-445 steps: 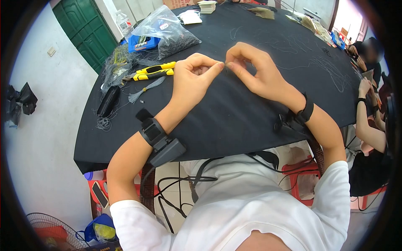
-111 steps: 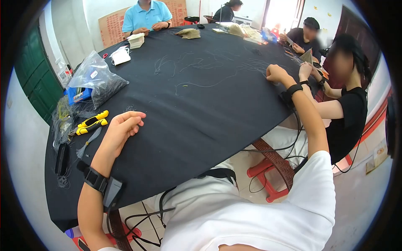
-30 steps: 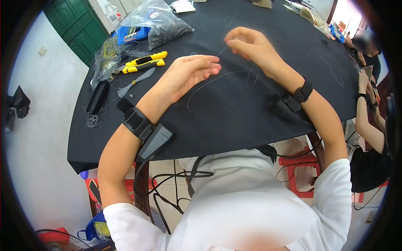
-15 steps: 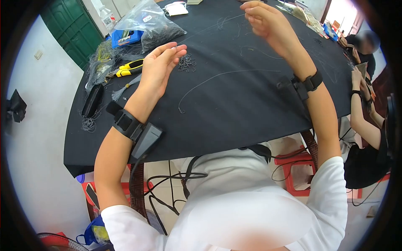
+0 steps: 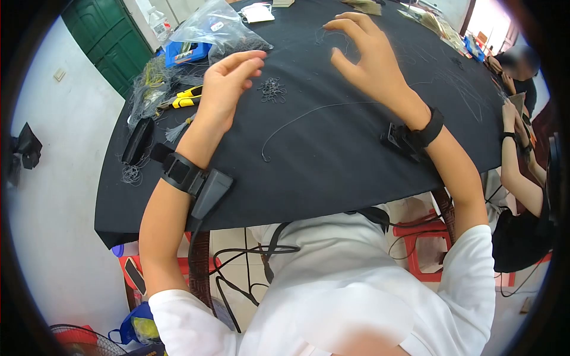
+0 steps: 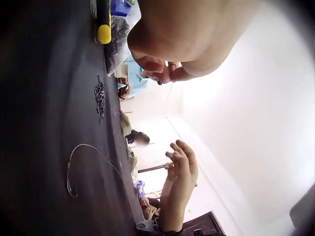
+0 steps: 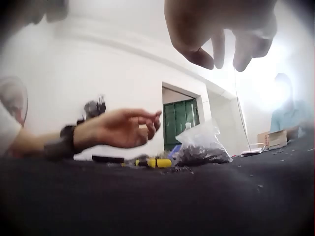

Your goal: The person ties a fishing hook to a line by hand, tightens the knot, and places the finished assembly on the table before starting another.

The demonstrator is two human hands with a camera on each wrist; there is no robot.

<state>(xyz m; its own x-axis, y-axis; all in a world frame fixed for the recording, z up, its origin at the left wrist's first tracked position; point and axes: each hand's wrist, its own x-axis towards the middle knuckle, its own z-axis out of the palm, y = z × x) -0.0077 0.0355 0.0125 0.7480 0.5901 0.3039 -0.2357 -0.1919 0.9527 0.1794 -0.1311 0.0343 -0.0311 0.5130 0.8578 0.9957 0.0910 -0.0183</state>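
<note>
My left hand is raised over the left part of the black table, thumb and fingertips together. A thin fishing line hangs from that pinch in the left wrist view. To the right, my right hand is held above the table, thumb and fingers spread apart. A fine strand shows just below its fingertips in the right wrist view. Between the hands lies a small pile of dark fish hooks. Nearer the front, a length of line with a hook at its end curves across the cloth.
Left of the left hand are yellow-black pliers, a tied line bundle, a black case and tangled line. Behind stand a plastic bag and a blue box. Loose lines lie at right, near another person.
My hands met earlier, then my right hand reached right to the loose lines. The hooked line now lies on the cloth. Since half a second ago, my right hand has come lower and its fingers have spread.
</note>
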